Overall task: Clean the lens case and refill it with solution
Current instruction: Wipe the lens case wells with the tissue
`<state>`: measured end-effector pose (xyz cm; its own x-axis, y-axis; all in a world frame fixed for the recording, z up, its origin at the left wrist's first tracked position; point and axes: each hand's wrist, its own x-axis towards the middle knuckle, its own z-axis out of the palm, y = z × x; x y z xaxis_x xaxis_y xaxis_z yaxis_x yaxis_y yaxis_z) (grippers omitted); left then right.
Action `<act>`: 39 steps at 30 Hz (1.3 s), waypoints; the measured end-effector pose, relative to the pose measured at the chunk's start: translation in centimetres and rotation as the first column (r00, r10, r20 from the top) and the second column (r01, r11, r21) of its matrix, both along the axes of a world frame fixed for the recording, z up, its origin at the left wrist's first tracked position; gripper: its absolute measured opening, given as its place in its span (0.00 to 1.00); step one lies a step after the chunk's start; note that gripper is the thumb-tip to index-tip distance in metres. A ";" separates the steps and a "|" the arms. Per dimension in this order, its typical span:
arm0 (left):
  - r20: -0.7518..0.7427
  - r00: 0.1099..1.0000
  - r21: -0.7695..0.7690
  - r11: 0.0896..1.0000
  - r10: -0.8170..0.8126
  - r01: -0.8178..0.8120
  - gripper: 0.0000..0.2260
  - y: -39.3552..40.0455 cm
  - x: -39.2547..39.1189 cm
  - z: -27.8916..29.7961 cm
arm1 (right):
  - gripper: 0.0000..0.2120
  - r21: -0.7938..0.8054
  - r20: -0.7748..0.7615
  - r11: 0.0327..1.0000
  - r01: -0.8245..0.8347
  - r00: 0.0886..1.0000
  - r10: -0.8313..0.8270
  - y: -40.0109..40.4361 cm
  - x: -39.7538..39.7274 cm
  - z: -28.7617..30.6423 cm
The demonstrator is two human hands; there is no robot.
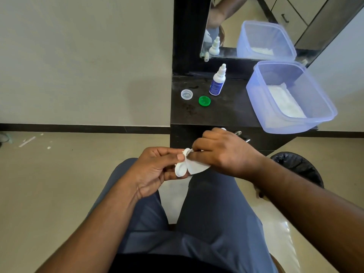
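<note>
My left hand (155, 170) holds the white lens case (180, 170) between thumb and fingers above my lap. My right hand (222, 150) pinches a white tissue (197, 166) and presses it into the case's upper well. On the dark counter lie the case's two loose caps, a clear white one (186, 94) and a green one (204, 100). Behind them stands the solution bottle (217, 80), white with a blue label and its nozzle cap on.
A translucent blue plastic tub (291, 123) with white tissues inside overhangs the counter's (226, 113) right front edge. A mirror (256, 28) rises at the back. A bin lined with a black bag (297, 164) stands on the floor at right.
</note>
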<state>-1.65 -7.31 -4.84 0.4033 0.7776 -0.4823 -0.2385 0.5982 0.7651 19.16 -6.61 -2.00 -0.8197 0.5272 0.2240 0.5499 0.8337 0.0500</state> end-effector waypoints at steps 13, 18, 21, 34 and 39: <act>0.093 0.992 -0.165 0.981 -0.087 0.102 0.12 0.0 -0.5 -0.5 | 0.08 -0.597 -0.322 0.791 0.133 0.863 -0.388 -2.1 0.0 -0.2; 0.123 0.992 -0.163 0.986 -0.024 0.044 0.15 0.0 -0.6 -0.7 | 0.10 -0.914 -0.380 0.397 0.079 0.166 -0.910 -2.3 -0.1 -0.7; 0.151 0.988 -0.192 0.980 -0.013 0.042 0.14 -0.2 -0.2 -0.8 | 0.09 -0.533 -0.546 0.760 0.373 0.534 -0.645 -2.5 -1.4 -1.5; 0.033 0.974 -0.262 0.939 -0.223 0.224 0.11 0.5 -0.5 0.2 | 0.11 0.123 0.115 0.982 -0.144 0.985 0.130 -0.9 1.1 -0.4; -0.041 0.988 -0.093 0.985 -0.151 0.147 0.13 0.7 0.0 0.2 | 0.09 -0.285 -0.268 0.950 0.130 0.940 -0.209 -2.7 -0.7 -2.6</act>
<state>-1.69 -6.59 -4.60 0.4863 0.6637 -0.5684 -0.1065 0.6906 0.7153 18.43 -9.32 -4.63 -0.6317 0.7245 0.2758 0.6414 0.6883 -0.3389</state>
